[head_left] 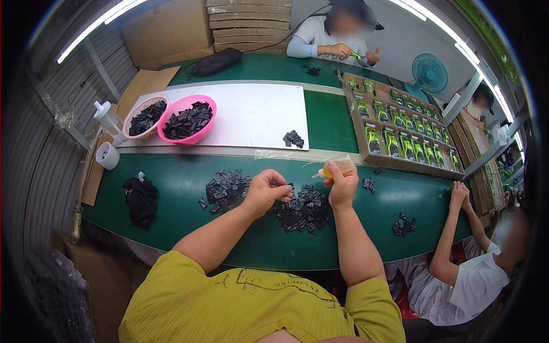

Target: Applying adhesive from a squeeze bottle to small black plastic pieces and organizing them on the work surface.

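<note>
My left hand [267,190] is closed in a pinch on a small black plastic piece [291,186], mostly hidden by the fingertips. My right hand [342,186] grips a small clear squeeze bottle [342,165] holding yellowish liquid. The bottle is tilted, with its pale nozzle toward the left hand but apart from it. Below and between the hands lies a pile of black plastic pieces [303,212] on the green table [257,246]. A second heap of black pieces [226,188] sits left of it, partly behind my left hand.
Pink basket [166,132] and paler basket [137,135] hold black pieces on a white board [251,108]. A cardboard tray [374,157] carries green-and-black packaged items. Black cloth [140,200] lies left. A co-worker's hands [459,197] rest at right; another person [337,40] works across.
</note>
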A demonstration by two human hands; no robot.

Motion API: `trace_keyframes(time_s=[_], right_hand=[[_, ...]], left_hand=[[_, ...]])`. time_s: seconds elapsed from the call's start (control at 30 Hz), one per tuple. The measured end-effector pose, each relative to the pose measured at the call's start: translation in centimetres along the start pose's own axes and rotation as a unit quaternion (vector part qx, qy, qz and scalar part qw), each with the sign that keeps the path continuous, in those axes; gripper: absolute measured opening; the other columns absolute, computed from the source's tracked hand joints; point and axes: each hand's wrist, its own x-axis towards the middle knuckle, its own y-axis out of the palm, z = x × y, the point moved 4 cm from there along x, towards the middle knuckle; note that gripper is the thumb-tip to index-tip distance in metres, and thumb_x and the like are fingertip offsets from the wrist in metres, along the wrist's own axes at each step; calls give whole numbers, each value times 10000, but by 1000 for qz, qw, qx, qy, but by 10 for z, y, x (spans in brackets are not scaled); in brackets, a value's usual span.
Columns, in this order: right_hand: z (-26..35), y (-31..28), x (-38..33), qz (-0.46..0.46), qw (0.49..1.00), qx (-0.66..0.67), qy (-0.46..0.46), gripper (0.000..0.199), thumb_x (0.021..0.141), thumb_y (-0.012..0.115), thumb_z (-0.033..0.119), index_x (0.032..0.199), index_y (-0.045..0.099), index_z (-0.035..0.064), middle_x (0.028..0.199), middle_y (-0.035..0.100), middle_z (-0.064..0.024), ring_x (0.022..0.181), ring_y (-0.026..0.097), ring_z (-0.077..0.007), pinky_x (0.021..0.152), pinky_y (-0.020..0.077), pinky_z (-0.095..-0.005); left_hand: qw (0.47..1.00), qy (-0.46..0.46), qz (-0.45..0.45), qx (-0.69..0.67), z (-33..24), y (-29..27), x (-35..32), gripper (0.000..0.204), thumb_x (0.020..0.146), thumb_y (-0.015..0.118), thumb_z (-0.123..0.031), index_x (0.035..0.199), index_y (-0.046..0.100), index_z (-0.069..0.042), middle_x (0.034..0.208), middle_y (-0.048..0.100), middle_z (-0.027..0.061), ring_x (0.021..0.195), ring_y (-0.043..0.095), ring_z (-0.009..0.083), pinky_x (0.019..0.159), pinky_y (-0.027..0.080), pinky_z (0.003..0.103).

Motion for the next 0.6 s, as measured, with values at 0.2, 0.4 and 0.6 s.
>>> trace_keyframes(time_s=[0.2,0.4,0.6], right_hand=[[5,-7,1,-14,1000,2,10,151,803,684,119,867,579,32,740,623,-51,509,533,-89,423,412,-194],[5,0,1,9,999,22,27,137,806,677,126,863,595,32,747,629,-51,505,527,-85,425,400,-192],[3,-2,1,13,999,18,24,154,803,678,131,883,589,34,764,628,-50,520,537,-90,429,404,-192]], left_hand=[[997,-11,-4,82,4,0,6,210,875,584,-60,1080,597,-16,809,579,3,682,535,70,582,461,193],[989,50,-23,137,5,-3,8,144,881,596,-80,1012,633,-36,806,580,-34,681,468,31,609,395,187],[993,-2,-28,116,-2,-3,10,196,860,616,-52,1055,606,-30,822,572,-2,622,518,52,545,441,178]])
